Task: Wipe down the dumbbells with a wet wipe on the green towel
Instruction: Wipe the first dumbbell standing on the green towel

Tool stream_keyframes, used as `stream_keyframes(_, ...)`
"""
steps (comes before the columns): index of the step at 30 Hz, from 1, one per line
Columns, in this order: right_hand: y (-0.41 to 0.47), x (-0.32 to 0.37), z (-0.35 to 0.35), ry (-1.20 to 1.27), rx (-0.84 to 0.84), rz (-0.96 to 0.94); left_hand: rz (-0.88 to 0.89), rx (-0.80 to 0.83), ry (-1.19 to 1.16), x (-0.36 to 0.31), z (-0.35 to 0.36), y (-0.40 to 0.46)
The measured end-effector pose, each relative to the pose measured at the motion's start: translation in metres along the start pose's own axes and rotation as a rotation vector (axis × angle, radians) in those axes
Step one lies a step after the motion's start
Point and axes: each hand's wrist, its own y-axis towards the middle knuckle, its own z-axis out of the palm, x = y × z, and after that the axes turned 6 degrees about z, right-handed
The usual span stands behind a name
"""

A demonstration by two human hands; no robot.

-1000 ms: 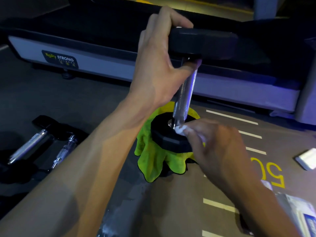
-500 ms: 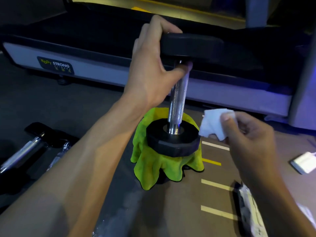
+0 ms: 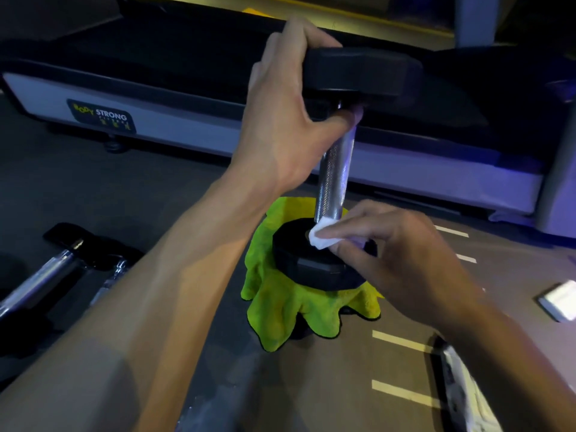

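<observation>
Wiping in hand: right fingers (image 3: 346, 236) pinch wipe (image 3: 322, 236) at handle (image 3: 335, 179) base; left hand (image 3: 290, 120) grips upper head (image 3: 358, 73). Next, judged: stroke upward.

Matt black rubbery heads on the upright dumbbell (image 3: 324, 266), with a glossy chromed metal handle, knurled along the middle. Fuzzy, plush green towel (image 3: 290, 310) cloth beneath. Soft white wet wipe (image 3: 322, 236), slightly creased. Matt floor (image 3: 327, 381) with painted stripes. Shiny metal bars on the left dumbbells (image 3: 46, 275).

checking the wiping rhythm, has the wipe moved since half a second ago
Yes. The right hand has brought the wipe left, from beside the dumbbell's lower weight onto its top at the foot of the handle.
</observation>
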Motion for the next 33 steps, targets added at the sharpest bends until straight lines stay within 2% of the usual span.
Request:
stream_keyframes(2, 0.012, 0.001, -0.003, -0.153, 0.037, -0.060, 0.008, 0.006, -0.005, 0.001, 0.000, 0.001)
stream_keyframes(10, 0.023, 0.002, -0.002, -0.416, -0.105, -0.341, 0.000, 0.016, -0.024, 0.003, 0.000, 0.004)
stream_keyframes(12, 0.036, 0.005, -0.008, -0.478, -0.201, -0.363, -0.003, 0.013, -0.029, 0.001, 0.002, 0.005)
stream_keyframes(15, 0.037, 0.003, -0.004, -0.465, -0.293, -0.341, -0.010, 0.018, -0.024, 0.002, 0.002, 0.005)
stream_keyframes(18, 0.009, -0.001, 0.008, -0.346, -0.143, -0.285, -0.015, 0.011, -0.064, 0.005, -0.001, 0.003)
stream_keyframes(20, 0.011, 0.000, 0.004, -0.353, -0.078, -0.321, -0.015, 0.023, -0.079, 0.004, -0.003, 0.001)
stream_keyframes(22, 0.026, 0.001, -0.007, -0.427, -0.135, -0.376, -0.011, 0.038, -0.097, 0.003, -0.001, 0.002)
stream_keyframes(25, 0.037, 0.002, -0.014, -0.417, -0.299, -0.337, -0.026, 0.040, -0.090, 0.004, -0.001, 0.005)
stream_keyframes(26, 0.032, 0.000, -0.010, -0.424, -0.299, -0.323, -0.028, 0.045, -0.092, 0.005, -0.002, 0.006)
stream_keyframes(30, 0.015, -0.007, 0.005, -0.368, -0.124, -0.336, -0.041, 0.097, -0.100, 0.005, -0.008, 0.006)
stream_keyframes(33, 0.034, -0.007, -0.011, -0.339, -0.245, -0.352, -0.051, 0.130, -0.106, 0.004, -0.008, 0.008)
